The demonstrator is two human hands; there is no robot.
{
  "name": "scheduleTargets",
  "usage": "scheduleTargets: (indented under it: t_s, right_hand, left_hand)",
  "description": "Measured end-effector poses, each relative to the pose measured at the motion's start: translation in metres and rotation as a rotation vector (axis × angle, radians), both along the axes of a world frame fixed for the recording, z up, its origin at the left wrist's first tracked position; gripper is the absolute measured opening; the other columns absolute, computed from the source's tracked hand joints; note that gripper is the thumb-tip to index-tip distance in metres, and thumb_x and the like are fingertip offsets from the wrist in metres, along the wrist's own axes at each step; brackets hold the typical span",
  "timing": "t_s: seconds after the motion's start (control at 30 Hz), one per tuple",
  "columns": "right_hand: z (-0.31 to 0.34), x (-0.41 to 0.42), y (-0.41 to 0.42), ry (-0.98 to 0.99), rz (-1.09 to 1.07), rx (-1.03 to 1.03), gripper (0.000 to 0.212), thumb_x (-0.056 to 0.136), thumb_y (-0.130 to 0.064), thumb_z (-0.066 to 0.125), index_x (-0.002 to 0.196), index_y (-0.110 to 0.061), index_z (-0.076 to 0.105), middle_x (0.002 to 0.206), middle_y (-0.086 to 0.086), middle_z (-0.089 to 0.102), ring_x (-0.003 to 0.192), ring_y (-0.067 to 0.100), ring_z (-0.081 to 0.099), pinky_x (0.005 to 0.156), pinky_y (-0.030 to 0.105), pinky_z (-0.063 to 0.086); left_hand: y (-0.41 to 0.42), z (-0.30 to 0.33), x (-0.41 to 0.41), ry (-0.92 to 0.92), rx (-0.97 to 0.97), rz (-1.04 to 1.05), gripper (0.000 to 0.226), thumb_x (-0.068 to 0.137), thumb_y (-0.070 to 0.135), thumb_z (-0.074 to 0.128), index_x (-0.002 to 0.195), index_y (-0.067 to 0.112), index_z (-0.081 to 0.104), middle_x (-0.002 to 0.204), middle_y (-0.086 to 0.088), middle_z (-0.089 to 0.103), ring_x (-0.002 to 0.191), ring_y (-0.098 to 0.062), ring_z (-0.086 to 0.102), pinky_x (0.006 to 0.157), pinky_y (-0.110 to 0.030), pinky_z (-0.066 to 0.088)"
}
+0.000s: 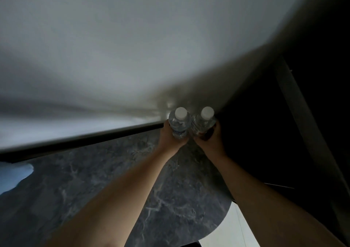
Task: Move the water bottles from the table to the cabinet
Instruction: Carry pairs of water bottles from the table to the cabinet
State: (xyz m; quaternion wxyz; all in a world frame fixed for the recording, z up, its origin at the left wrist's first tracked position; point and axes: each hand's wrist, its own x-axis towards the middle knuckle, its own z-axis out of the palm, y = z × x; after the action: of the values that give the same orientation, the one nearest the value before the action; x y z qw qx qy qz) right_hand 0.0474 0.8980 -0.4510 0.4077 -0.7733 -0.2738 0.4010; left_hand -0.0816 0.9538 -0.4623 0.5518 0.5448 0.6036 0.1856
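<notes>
A: Two water bottles, just right of frame centre: the left bottle (179, 125) in the left hand (170, 138), the right bottle (203, 124) in the right hand (210, 140), fingers curled round each.

B: Where are they?

A: Side by side, caps up, above the dark marble table (94, 180), against a pale blurred surface (132, 57).

B: Risks?

A: They may knock together or slip; the cabinet isn't identifiable.

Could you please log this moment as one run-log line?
left hand: holds left bottle | right hand: holds right bottle | bottles: upright, capped, side by side | below: dark marbled table | cabinet: not identifiable
</notes>
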Motion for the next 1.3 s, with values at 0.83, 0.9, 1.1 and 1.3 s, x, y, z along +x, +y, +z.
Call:
scheduleTargets:
  t_s: [0.83, 0.9, 1.1, 1.3]
  right_hand:
    - [0.334, -0.108, 0.011, -1.357, 1.375, -0.139, 0.047, 0.096, -0.04, 0.047, 0.141, -0.027, 0.043, 0.147, 0.004, 0.041, 0.138, 0.026, 0.035, 0.117, 0.058, 0.014]
    - [0.336, -0.13, 0.007, -1.381, 1.446, -0.099, 0.046, 0.096, -0.041, 0.046, 0.14, -0.027, 0.044, 0.146, 0.004, 0.043, 0.137, 0.026, 0.036, 0.116, 0.056, 0.016]
    - [0.33, -0.223, -0.024, -1.383, 1.694, 0.058, 0.045, 0.095, -0.039, 0.05, 0.138, -0.025, 0.046, 0.142, 0.004, 0.046, 0.134, 0.026, 0.038, 0.112, 0.048, 0.027]
    - [0.34, -0.35, -0.095, -1.319, 1.966, 0.275, 0.052, 0.095, -0.041, 0.051, 0.142, -0.022, 0.04, 0.141, 0.008, 0.046, 0.131, 0.03, 0.044, 0.104, 0.045, 0.041]
  left_hand:
    - [-0.076, 0.316, -0.17, 0.778, 0.535, -0.471, 0.077, 0.085, 0.062, 0.052, 0.145, 0.022, 0.026, 0.132, -0.008, 0.049, 0.115, -0.029, 0.052, 0.09, -0.04, 0.043]
    - [-0.099, 0.32, -0.194, 0.816, 0.481, -0.394, 0.076, 0.085, 0.063, 0.05, 0.145, 0.022, 0.026, 0.13, -0.008, 0.05, 0.113, -0.029, 0.053, 0.088, -0.04, 0.044]
    - [-0.198, 0.327, -0.276, 0.879, 0.27, -0.065, 0.073, 0.085, 0.064, 0.05, 0.141, 0.019, 0.034, 0.132, -0.008, 0.052, 0.115, -0.029, 0.053, 0.09, -0.043, 0.047]
    - [-0.321, 0.34, -0.366, 0.889, 0.029, 0.304, 0.076, 0.086, 0.063, 0.049, 0.146, 0.02, 0.031, 0.148, -0.007, 0.041, 0.133, -0.027, 0.042, 0.106, -0.042, 0.038]
